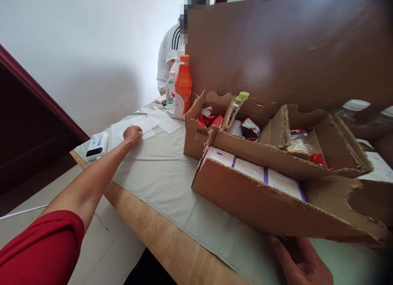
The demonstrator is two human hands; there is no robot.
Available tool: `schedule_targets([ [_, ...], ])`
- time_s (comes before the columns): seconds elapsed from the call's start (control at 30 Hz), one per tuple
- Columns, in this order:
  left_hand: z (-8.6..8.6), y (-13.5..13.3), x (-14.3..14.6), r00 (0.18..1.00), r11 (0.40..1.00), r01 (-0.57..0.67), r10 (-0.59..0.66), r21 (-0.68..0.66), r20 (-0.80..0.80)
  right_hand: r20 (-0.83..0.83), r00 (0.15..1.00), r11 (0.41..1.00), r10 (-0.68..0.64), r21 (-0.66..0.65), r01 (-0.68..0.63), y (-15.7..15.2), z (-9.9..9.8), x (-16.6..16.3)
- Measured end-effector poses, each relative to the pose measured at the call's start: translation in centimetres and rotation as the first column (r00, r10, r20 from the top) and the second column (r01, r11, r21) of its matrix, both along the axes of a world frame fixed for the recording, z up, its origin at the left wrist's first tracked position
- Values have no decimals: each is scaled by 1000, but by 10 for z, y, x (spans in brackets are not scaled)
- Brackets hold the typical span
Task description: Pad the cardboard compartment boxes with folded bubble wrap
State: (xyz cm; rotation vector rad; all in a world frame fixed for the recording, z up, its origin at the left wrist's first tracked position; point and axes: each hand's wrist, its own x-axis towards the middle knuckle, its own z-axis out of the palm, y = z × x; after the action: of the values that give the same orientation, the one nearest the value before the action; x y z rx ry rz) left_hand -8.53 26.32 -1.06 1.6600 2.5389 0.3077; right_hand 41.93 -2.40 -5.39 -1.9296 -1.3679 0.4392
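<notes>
My left hand (132, 134) reaches far out over the table and rests, fingers curled under, on white plastic sheets (144, 124); whether it pinches one I cannot make out. My right hand (299, 260) sits at the bottom edge beneath the near wall of a low cardboard box (254, 199), fingers against its underside. That box holds white cartons with purple stripes (250, 168).
More cut cardboard boxes (196, 133) hold red packets (208, 120), a green-capped bottle (240, 99) and snacks. An orange bottle (182, 86) and a clear bottle (170, 90) stand behind. A white device (97, 145) lies at the table corner. Another person's white sleeve (167, 56) shows behind a tall cardboard sheet (276, 43).
</notes>
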Motion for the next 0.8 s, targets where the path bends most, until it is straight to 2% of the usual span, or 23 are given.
schedule_targets([
  [0.07,0,-4,0,1000,1000,1,-1,8,-6,-32,999,1000,-11,-21,11,1,0,-3],
  [0.2,-2,-11,4,1000,999,27,-27,24,-13,-121,993,999,3,39,1,2,0,-9],
  [0.33,-3,-12,3,999,998,44,-44,39,-2,-109,994,1000,-3,22,5,3,-1,-10],
  [0.63,-7,-13,-7,995,996,7,-16,89,100,-119,993,1000,-17,15,19,4,0,-12],
  [0.8,-2,-14,-7,975,970,-96,47,222,216,-107,994,999,10,48,-5,4,2,-12],
])
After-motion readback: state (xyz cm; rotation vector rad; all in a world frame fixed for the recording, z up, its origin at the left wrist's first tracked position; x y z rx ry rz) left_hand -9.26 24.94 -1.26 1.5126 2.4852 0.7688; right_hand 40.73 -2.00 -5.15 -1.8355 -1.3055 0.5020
